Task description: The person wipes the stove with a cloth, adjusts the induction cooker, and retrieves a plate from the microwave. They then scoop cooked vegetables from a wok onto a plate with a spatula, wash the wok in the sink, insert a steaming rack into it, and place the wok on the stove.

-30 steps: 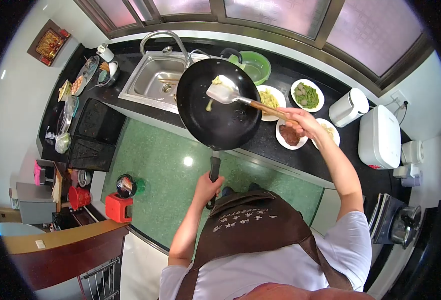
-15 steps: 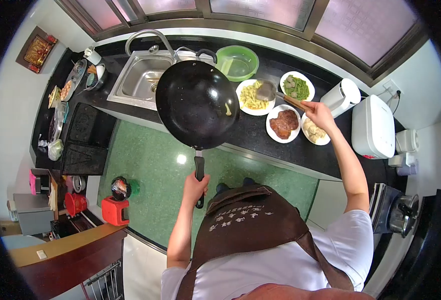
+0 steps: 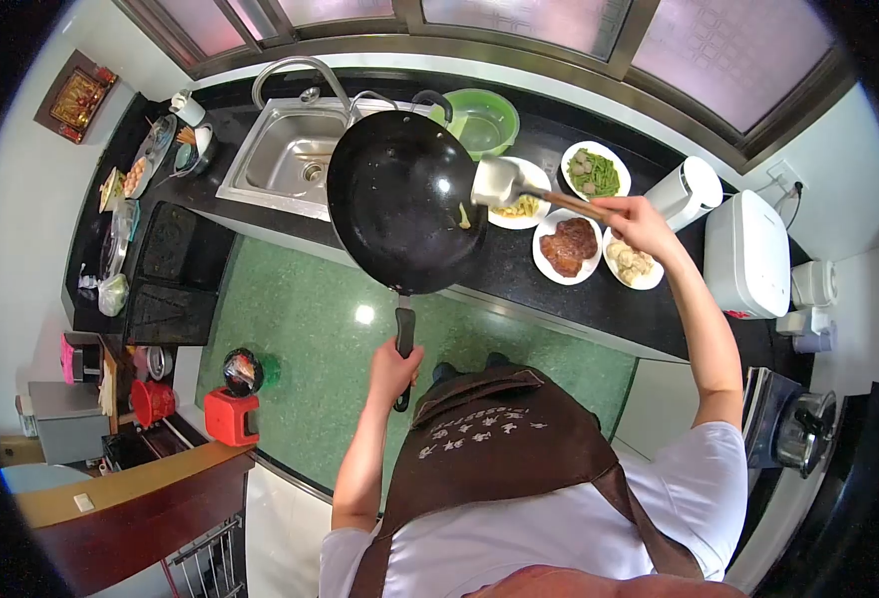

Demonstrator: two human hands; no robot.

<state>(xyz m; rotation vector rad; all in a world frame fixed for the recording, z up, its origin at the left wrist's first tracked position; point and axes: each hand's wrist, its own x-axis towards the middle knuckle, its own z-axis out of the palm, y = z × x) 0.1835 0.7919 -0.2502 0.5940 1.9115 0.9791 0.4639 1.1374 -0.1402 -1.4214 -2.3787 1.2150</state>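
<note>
My left hand [image 3: 393, 373] is wrapped round the black handle of a wok [image 3: 399, 209], which I hold up in front of the counter. A small yellowish scrap of food [image 3: 464, 216] clings to the wok's right inner side. In my right hand [image 3: 640, 227] is the wooden handle of a metal spatula [image 3: 500, 182]. Its blade is beside the wok's right rim and partly covers a white plate of yellow food [image 3: 521, 207]. Below my right hand stand a plate of browned meat [image 3: 568, 247] and a plate of pale food [image 3: 631, 265].
A steel sink [image 3: 245, 184] is behind the wok on the left, with a green basin [image 3: 494, 122] to its right. A plate of green vegetables [image 3: 596, 173], a white kettle [image 3: 684, 194] and a white rice cooker [image 3: 748, 254] stand along the counter. A red stool [image 3: 230, 417] is on the floor.
The spatula has moved left from over the yellow food to the wok's right rim, its blade turning brighter to view. The wok has shifted slightly right and up.
</note>
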